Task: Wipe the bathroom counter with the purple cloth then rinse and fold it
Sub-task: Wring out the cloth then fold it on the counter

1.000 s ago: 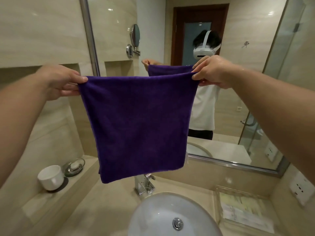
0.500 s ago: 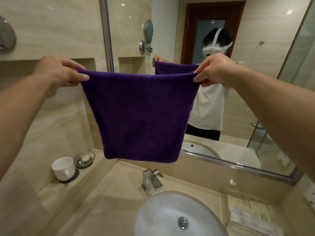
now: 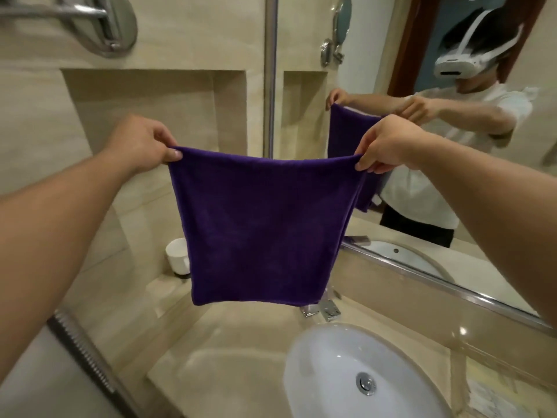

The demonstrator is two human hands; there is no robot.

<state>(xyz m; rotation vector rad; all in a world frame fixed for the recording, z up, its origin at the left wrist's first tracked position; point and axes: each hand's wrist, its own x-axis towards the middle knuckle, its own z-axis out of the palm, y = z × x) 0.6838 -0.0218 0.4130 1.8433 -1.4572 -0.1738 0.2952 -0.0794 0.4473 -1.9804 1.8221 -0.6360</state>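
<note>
The purple cloth (image 3: 259,227) hangs flat in the air above the beige counter (image 3: 229,351), stretched between both hands. My left hand (image 3: 141,144) pinches its top left corner. My right hand (image 3: 388,144) pinches the top right corner. The cloth's lower edge ends just above the chrome tap (image 3: 324,309) and hides most of it. The white sink basin (image 3: 358,375) lies below and to the right of the cloth.
A white cup (image 3: 177,259) stands on the raised ledge at the left, half hidden by the cloth. The mirror (image 3: 437,146) runs along the back right and reflects the person. A chrome fitting (image 3: 99,22) juts from the wall top left. A ribbed hose (image 3: 87,357) crosses lower left.
The view has swung left and down, so both hands and the cloth now sit lower in frame. The soap dish is now hidden. Both hands keep hold of the top corners.
</note>
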